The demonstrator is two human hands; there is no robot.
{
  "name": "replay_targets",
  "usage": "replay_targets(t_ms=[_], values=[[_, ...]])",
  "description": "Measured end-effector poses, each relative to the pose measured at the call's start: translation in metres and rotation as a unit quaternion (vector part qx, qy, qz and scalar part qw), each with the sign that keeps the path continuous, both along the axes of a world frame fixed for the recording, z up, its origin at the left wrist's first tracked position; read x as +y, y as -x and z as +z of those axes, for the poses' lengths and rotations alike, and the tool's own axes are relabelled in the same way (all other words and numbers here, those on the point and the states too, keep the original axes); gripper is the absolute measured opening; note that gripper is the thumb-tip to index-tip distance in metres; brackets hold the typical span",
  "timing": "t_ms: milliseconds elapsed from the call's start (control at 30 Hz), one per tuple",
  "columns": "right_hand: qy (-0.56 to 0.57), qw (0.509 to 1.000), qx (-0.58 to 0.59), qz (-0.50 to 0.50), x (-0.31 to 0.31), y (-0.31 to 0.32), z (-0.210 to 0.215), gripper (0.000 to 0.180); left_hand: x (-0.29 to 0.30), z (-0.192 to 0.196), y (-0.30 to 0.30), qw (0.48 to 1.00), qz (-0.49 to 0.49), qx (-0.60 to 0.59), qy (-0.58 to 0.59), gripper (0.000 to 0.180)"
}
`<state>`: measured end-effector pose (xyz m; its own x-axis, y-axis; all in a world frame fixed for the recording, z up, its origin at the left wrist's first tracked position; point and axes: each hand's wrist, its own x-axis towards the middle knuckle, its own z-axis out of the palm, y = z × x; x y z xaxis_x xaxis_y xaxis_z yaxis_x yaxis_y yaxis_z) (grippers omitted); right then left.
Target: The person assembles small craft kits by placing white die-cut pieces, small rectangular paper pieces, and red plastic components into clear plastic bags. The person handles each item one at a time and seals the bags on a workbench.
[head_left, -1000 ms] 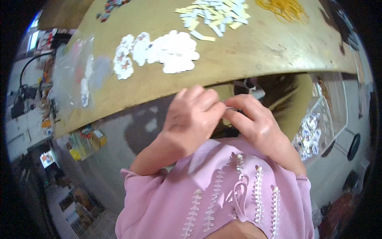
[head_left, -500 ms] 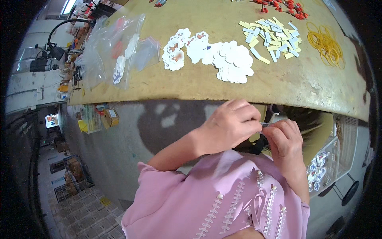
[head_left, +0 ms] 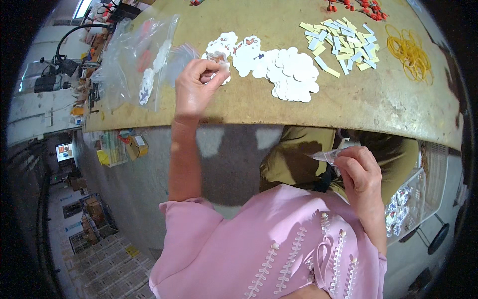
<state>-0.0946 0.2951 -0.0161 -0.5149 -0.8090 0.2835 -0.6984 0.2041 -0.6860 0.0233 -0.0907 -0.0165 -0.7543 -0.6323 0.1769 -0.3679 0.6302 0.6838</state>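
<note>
Over the left-hand pile of white scalloped cutouts with small printed figures (head_left: 226,41), my left hand (head_left: 193,90) reaches with thumb and fingers pinched together. The fingertips meet at the pile's near side, and whether a cutout is between them is too blurred to tell. In front of my body, above my lap, my right hand (head_left: 359,167) pinches a small clear plastic bag (head_left: 326,156), which points out to the left. Just right of the printed pile lies a larger heap of plain white cutouts (head_left: 294,74).
Left on the table are a large clear bag (head_left: 122,70) and small clear bags (head_left: 181,62). Farther right lie yellow and light-blue strips (head_left: 343,45), yellow rubber bands (head_left: 408,52) and red-tipped pieces (head_left: 368,7). A white basket (head_left: 433,174) stands below the table's right side.
My left hand has let go of the small clear bag and moved left and away from me to the printed cutouts. The right hand still holds the bag, in nearly the same place.
</note>
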Motion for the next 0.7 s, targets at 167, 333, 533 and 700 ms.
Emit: replay_targets(t_ms=[167,333,533,700], values=[[-0.005,1.000,0.001,0.009,0.000,0.000,-0.002,0.021,-0.005,0.012,-0.002,0.998,-0.032,-0.025,-0.038,0.021],[-0.002,1.000,-0.001,0.006,0.003,0.000,-0.006,0.020,-0.016,0.022,-0.004,0.994,-0.063,-0.047,-0.077,0.018],[-0.015,1.000,-0.005,-0.002,0.008,-0.001,-0.010,0.019,-0.018,0.031,-0.001,0.990,-0.068,-0.079,-0.099,0.014],[-0.013,1.000,-0.004,0.000,0.011,-0.001,-0.012,0.018,-0.026,0.031,0.001,0.975,-0.059,-0.078,-0.199,0.014]])
